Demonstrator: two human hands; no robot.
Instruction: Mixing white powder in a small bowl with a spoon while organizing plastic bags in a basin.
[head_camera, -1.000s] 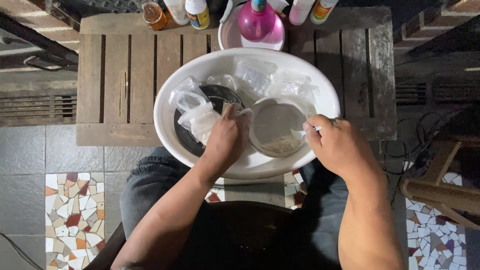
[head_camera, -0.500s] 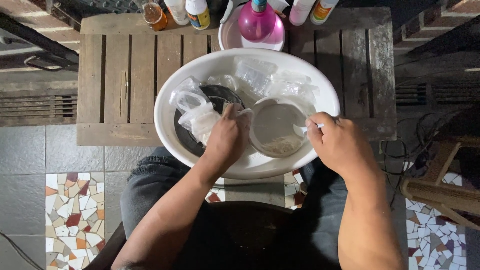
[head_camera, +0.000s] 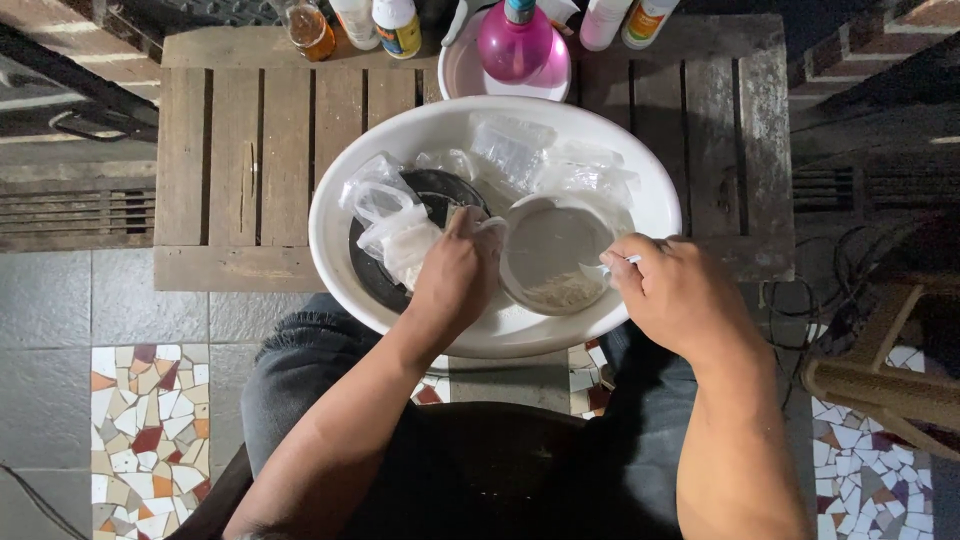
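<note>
The person's left hand (head_camera: 455, 275) rests with its fingers curled together on the rim of a small grey bowl (head_camera: 555, 250), which lies inside a large white basin (head_camera: 500, 335) on a slatted wooden table (head_camera: 250, 150). The right hand (head_camera: 675, 295) has its fingers pinched on what seems to be a thin white spoon (head_camera: 605, 268) reaching into the bowl, though little of it shows. Clear plastic bags (head_camera: 400, 225) and a dark plate (head_camera: 375, 270) lie beside the bowl in the basin, with a pink bottle (head_camera: 515, 40) just behind.
</note>
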